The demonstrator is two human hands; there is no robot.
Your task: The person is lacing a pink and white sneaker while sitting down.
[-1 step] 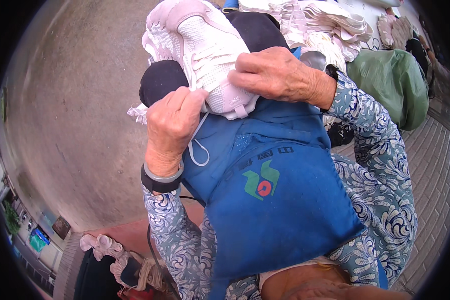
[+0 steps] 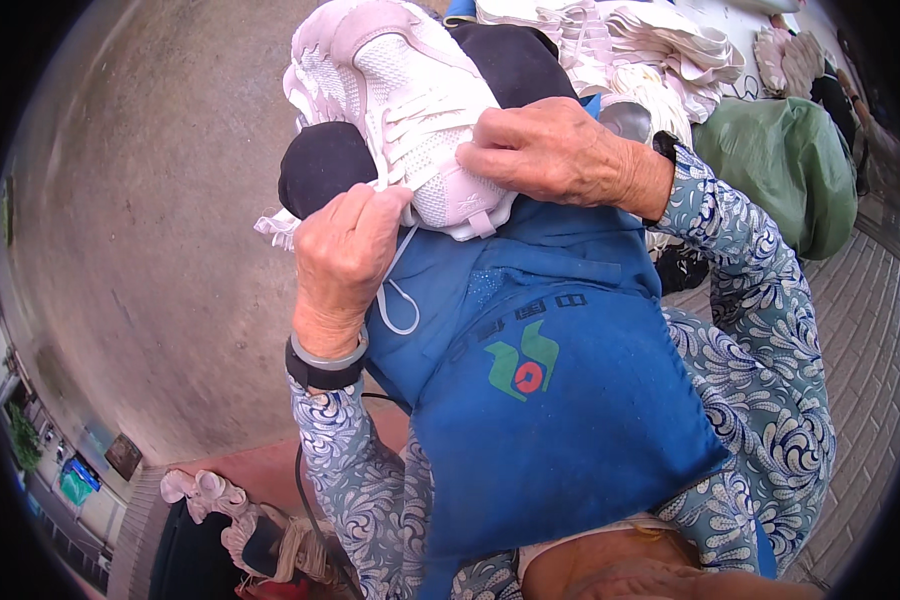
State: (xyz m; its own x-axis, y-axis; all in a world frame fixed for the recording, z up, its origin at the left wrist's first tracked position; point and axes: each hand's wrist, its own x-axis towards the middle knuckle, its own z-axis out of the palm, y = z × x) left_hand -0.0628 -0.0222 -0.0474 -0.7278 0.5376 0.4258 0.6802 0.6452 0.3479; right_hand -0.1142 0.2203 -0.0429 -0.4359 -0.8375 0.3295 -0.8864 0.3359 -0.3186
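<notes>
A pale pink and white shoe (image 2: 398, 105) lay across the person's lap, its end with a small loop tab (image 2: 481, 222) toward the body, presumably so that the lacing faced upward within easy reach of both hands. It rested between two dark rounded shapes, probably the covered knees (image 2: 325, 165), which seemed to keep it from rolling sideways. The left hand (image 2: 345, 255) was at the shoe's near left edge, its fingers pinched together on a thin white lace (image 2: 382, 297), part of which hung in a loose loop over the blue apron (image 2: 570, 450); a fingertip grip like this likely suited so thin a cord. The right hand (image 2: 560, 150) lay against the opposite side, its fingers curled over the shoe's edge; whether they were clamped on a lace or merely pressed there could not be told. With the hands on opposite sides, the shoe was probably steadied between them. The apron covered the lap beneath, perhaps to shield the patterned sleeves and clothing from dirt. Beyond the right hand, pale shoe parts (image 2: 670, 45) lay heaped beside a green bag (image 2: 780, 175), apparently put within arm's reach yet out of the way.
</notes>
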